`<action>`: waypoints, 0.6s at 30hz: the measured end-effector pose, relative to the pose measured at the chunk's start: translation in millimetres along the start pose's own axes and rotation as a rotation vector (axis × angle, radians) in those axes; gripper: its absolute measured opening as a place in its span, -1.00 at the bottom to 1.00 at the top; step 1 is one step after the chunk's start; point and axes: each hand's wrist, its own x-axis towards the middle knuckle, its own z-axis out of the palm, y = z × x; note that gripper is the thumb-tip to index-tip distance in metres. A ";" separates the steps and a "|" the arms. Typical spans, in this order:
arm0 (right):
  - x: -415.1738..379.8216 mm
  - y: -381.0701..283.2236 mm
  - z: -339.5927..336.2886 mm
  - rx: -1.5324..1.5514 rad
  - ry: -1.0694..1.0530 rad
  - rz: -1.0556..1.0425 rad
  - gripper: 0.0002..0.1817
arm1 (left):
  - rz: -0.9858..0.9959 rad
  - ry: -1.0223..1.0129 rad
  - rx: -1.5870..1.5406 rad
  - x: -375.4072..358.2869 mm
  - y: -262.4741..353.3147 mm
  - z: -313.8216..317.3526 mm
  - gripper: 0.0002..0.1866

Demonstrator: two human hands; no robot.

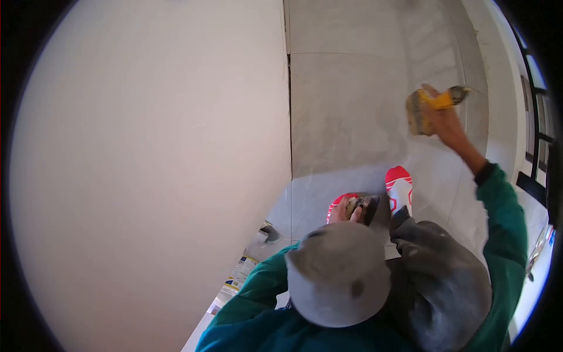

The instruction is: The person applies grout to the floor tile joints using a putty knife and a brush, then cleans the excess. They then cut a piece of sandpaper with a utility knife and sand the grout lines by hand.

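Note:
My right hand, at the end of a green sleeve, reaches out over the tiled floor at the upper right. It is closed around a yellow tool with a wide, blocky yellow and grey end and a dark round end; blur hides its exact kind. My left hand is low in the middle, beside the feet. Its fingers grip a dark, partly shiny object, whose kind I cannot make out. A grey cap covers part of the view below this hand.
A pale wall fills the left side, with a dark gap along the floor's edge. Grey floor tiles lie ahead. Red and white socks show near my knees. A labelled package lies at lower left; black railing bars stand at right.

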 end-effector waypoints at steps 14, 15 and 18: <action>164.8 -135.7 176.7 0.297 -0.279 0.105 -0.25 | -0.136 -0.180 -0.010 19.3 27.1 -20.6 -0.71; 159.9 -135.8 156.1 0.314 -0.321 0.100 -0.24 | -0.126 -0.169 -0.008 16.5 22.6 -18.7 -0.71; 131.6 -120.4 131.0 0.136 -0.258 0.020 -0.24 | -0.199 -0.133 0.010 16.6 13.5 -14.7 -0.69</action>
